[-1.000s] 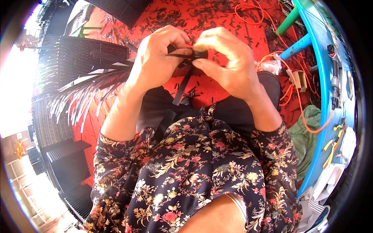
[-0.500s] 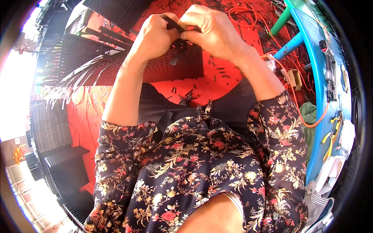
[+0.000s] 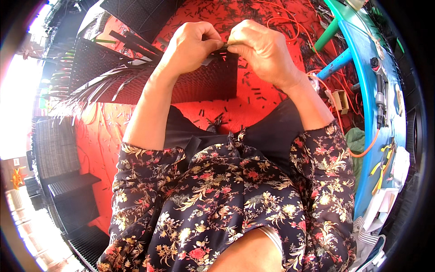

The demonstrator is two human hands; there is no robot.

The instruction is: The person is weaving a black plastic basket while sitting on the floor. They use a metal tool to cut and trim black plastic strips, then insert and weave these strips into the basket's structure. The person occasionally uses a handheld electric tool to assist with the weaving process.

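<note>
Both hands are raised ahead of me over a dark woven rattan panel (image 3: 181,86), their fingertips almost meeting. My left hand (image 3: 192,49) is closed in a pinch, thumb against the fingers. Facing it, my right hand (image 3: 266,53) pinches as well. A short dark strip (image 3: 224,46) runs between the two pinches; most of it is hidden by the fingers. Long loose strips (image 3: 102,86) fan out from the woven piece on the left, dark with pale shine.
At right a blue table (image 3: 362,54) carries a black-and-grey air tool (image 3: 379,90) with an orange hose (image 3: 369,152). A small cardboard box (image 3: 340,102) sits beside its legs. Cut black scraps litter the red floor (image 3: 258,109). More dark woven pieces (image 3: 74,195) stand at left.
Both hands have come slightly lower in view and drawn apart a little. The dark strip between them shows less, now a thin line at the fingertips.
</note>
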